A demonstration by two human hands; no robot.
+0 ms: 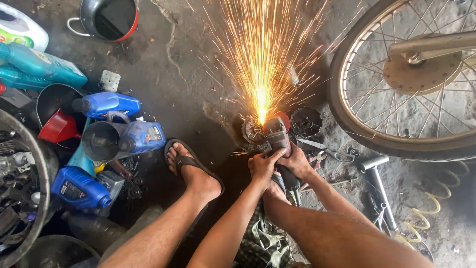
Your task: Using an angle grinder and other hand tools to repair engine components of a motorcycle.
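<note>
Both hands, left hand (262, 166) and right hand (296, 162), clamped grinder (277, 136) on sprocket (253, 132); sparks (263, 54) flew twelve o'clock. Firm grip, foot (191, 168) clear seemed wise.

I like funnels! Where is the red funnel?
In the head view, the red funnel sits far left on the floor, among the blue oil bottles, beside a grey funnel.

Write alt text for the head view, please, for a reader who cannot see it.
Both hands, left hand and right hand, grip an angle grinder on a sprocket, throwing sparks. Blue oil bottles lie left; a spoked wheel stands right.
</note>
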